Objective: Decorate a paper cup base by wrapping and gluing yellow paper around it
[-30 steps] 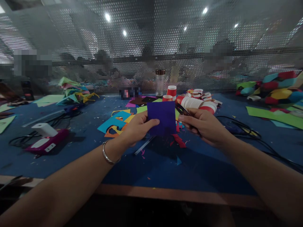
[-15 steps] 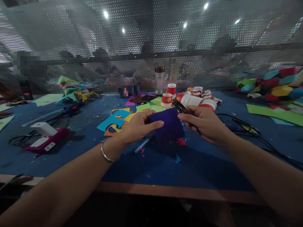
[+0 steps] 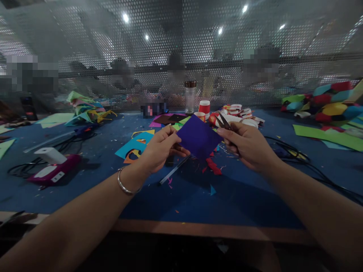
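A dark purple square of paper [image 3: 199,138] is held up over the blue table, turned so a corner points upward. My left hand [image 3: 162,148] pinches its left corner between thumb and fingers. A pair of scissors [image 3: 224,122] is in my right hand [image 3: 245,145], blades pointing up and to the left, slightly apart. The right thumb and fingertips are at the paper's right corner; whether they grip it I cannot tell. Below the paper lie red paper scraps [image 3: 213,166] and a clear pen-like stick [image 3: 174,170].
Blue and orange cut paper [image 3: 135,145] lies left of my hands. Behind stand red paper cups [image 3: 204,108] and a glass bottle [image 3: 190,98]. A magenta power strip [image 3: 55,170] is at left, black cables [image 3: 300,158] at right. A perforated screen [image 3: 159,49] rises behind.
The purple paper has turned from roughly upright to a diamond position. The scissors have shifted slightly right and show their blades more. My left hand has re-gripped at the paper's corner.
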### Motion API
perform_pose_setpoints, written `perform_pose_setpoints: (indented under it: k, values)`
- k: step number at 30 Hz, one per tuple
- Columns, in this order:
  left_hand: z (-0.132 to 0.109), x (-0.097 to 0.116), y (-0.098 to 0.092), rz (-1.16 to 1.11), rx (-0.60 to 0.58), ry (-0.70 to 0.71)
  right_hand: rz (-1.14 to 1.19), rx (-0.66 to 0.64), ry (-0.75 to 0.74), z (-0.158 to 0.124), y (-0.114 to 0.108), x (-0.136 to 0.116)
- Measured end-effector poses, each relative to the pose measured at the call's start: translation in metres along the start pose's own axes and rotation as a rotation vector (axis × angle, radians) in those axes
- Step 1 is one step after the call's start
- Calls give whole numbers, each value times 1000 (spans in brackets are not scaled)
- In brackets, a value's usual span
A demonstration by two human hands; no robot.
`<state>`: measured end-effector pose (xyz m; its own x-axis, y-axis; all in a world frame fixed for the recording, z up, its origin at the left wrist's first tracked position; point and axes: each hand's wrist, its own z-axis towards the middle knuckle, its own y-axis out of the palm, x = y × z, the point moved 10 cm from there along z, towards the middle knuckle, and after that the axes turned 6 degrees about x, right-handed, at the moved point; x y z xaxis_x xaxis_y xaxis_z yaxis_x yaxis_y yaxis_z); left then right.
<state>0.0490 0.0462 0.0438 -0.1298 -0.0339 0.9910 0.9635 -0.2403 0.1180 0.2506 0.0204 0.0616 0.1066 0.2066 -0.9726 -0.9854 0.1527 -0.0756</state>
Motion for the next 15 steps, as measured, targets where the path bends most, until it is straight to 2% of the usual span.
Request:
perform_pose_setpoints:
  k: [5,11,15]
  values:
    - [-3,-3,5,28,-37,-24,13,35,11,-2,0,-3]
    - [-14,-21,29,234,-311,-84,-36,-8,-31,-4,6,-8]
    - [-12,-20,24,309,-300,-15,-82,-81,-63,-6,15,-10]
